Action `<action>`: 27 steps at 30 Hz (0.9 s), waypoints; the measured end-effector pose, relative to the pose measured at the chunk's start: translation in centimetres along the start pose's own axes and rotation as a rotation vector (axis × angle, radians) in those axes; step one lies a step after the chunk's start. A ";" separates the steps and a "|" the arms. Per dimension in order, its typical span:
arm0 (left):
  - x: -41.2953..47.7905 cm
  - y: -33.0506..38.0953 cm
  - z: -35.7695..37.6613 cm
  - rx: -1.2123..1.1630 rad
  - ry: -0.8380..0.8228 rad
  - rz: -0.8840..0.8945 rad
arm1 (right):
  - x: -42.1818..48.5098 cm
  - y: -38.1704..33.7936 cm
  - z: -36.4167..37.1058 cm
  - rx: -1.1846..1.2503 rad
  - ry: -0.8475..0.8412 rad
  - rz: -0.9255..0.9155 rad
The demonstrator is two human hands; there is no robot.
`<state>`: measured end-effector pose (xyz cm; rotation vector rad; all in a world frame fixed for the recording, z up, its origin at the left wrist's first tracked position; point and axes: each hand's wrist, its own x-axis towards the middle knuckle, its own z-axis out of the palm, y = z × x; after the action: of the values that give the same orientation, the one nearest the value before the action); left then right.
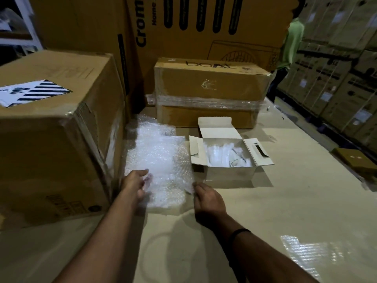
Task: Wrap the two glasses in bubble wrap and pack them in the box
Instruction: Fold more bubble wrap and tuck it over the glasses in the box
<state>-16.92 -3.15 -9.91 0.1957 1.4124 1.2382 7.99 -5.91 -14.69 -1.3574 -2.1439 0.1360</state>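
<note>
Our left hand [136, 184] rests on the near left edge of the bubble wrap [159, 160], thumb up and fingers reaching over the sheet. The fingers are blurred, so we cannot tell whether they pinch the wrap or only touch it. Just left of this hand stands a large brown carton [51, 129] with a striped label on top.

The wrap lies flat on the pale surface [285, 201] and runs away from us between our two hands, its far end close to a taped carton [208, 88]. Our right hand [206, 198], with a dark band [238, 233] on the wrist, sits at the near right corner of the sheet, its fingers curled in and pinching that corner.

Just right of the wrap, and beyond our right hand, stands the small white box [230, 172] with all its flaps open. Both glasses [216, 154] are inside it among white packing, apart from either hand. We cannot tell whether they stand or lie.

Further right a small flat brown box [355, 160] lies on the surface. Stacked cartons [336, 68] line the far right, with a person in a green shirt [293, 37] beside them.
</note>
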 end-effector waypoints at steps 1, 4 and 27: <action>-0.1 0.0 -0.1 0.026 -0.022 -0.023 | -0.2 -0.2 -0.4 0.050 -0.002 0.005; -1.3 -0.2 -0.4 0.038 -0.097 -0.029 | -0.8 0.1 -1.3 0.334 0.041 0.192; -7.0 -6.9 -0.6 -0.236 -0.115 0.009 | -2.6 5.7 -13.5 0.829 -0.296 0.762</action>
<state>-11.66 -11.42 -10.87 0.1083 1.1574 1.3674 20.45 -8.39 -6.95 -1.5627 -1.3455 1.4123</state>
